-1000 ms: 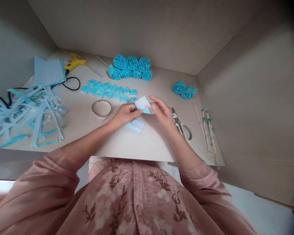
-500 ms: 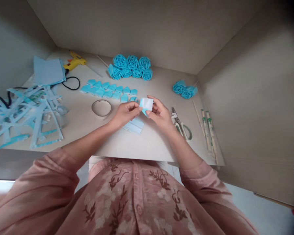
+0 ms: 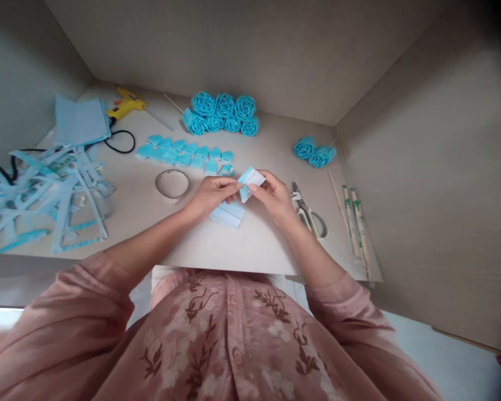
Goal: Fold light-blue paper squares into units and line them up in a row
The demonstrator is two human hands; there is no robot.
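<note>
Between both hands, above the table, is a small piece of blue-and-white fabric, partly folded over. My left hand pinches its left edge between thumb and fingers. On the opposite side, my right hand grips it with the thumb in front and the fingers mostly hidden behind. Just below the hands lie pale blue pleated pieces, partly covered by my left hand. Beyond them, folded blue petal pieces lie in two rows. A roll of tape rests to the left of my left hand.
Blue fabric roses stand at the back, with more roses at right. Scissors and wrapped sticks lie right. At left are a yellow glue gun, a stack of blue sheets and tangled offcut strips.
The fabric piece has been turned and its fold shifted, so it now slants with a corner toward my right hand. My right-hand fingers have moved slightly. The things on the table stay put.
</note>
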